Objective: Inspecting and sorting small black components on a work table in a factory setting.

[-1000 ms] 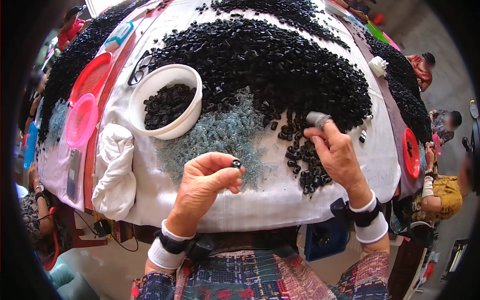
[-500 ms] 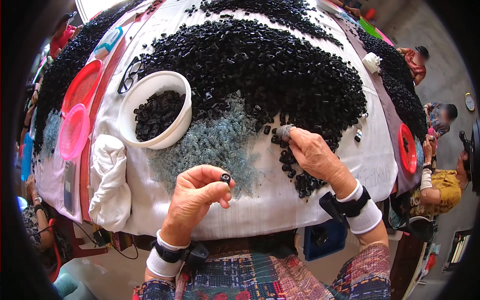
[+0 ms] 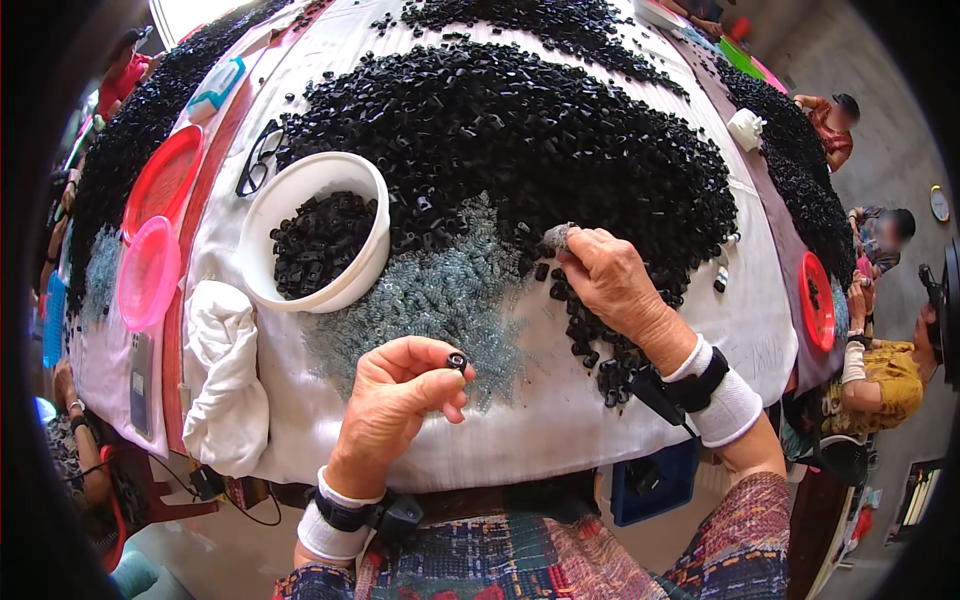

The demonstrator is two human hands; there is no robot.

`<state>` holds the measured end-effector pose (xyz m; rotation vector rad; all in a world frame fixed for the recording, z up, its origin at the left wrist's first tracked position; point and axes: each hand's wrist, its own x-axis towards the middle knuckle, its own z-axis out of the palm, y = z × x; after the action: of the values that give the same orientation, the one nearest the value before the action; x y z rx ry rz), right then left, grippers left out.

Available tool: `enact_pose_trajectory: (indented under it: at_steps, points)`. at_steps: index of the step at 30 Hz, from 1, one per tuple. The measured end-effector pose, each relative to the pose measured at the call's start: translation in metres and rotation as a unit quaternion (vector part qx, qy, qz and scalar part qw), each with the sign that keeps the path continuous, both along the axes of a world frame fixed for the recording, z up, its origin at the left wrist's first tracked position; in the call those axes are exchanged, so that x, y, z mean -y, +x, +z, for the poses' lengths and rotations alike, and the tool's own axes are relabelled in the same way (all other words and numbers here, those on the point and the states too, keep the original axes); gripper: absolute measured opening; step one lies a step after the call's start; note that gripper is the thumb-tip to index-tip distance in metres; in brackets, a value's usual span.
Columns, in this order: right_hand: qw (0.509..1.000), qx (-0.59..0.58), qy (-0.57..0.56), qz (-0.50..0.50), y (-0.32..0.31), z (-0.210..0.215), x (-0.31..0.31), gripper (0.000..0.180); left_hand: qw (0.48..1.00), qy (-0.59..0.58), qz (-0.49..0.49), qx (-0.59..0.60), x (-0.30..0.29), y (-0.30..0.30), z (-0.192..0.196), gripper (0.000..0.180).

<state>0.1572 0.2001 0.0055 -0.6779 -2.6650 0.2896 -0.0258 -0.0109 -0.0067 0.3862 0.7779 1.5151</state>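
Thumb and index finger of my left hand (image 3: 392, 412) pinch a small black cylindrical plastic part (image 3: 457, 361), its round hole facing up. To the right, my right hand (image 3: 620, 295) hovers with bent fingers at the edge of a heap of small metal springs (image 3: 430, 300). A grey fuzzy-looking bit (image 3: 557, 237) shows at its fingertips; I cannot tell whether it is a finger cover or something held. Black parts lie loosely (image 3: 612, 372) under and beside this hand. Behind both hands spreads a wide heap of black parts (image 3: 520, 130).
A white bucket (image 3: 374, 255) part-filled with black parts stands left of the springs. Nearby lie eyeglasses (image 3: 260, 160), a white cloth (image 3: 222, 385), a phone (image 3: 141, 382), red (image 3: 140, 185) and pink baskets (image 3: 150, 270). Other people work at both sides. A blue bin (image 3: 655, 485) sits below the table's edge.
My right hand has shifted slightly left and up, from the loose black parts toward the springs. My left hand keeps its pinch on the black part. The whole view has shifted slightly.
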Motion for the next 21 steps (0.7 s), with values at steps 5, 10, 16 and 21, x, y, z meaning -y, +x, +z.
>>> enact_pose_trajectory:
  at_steps: [5, 10, 16, 21]
  points:
    - [0.997, 0.061, 0.004, -0.046, -0.009, -0.016, 0.005, 0.033, 1.000, -0.016, 0.008, 0.001, 0.001, -0.003, -0.001, 0.016]
    - [0.998, 0.062, -0.023, 0.001, 0.003, -0.016, 0.020, 0.026, 1.000, -0.026, 0.001, -0.004, 0.000, -0.003, 0.002, 0.016]
    - [0.994, 0.078, -0.052, 0.057, 0.027, -0.009, 0.036, 0.021, 1.000, -0.028, -0.006, -0.010, 0.004, 0.004, 0.002, 0.015]
    - [0.991, -0.058, -0.118, 0.017, 0.039, -0.004, 0.038, 0.021, 0.999, -0.026, -0.006, -0.044, 0.008, 0.010, 0.002, 0.012]
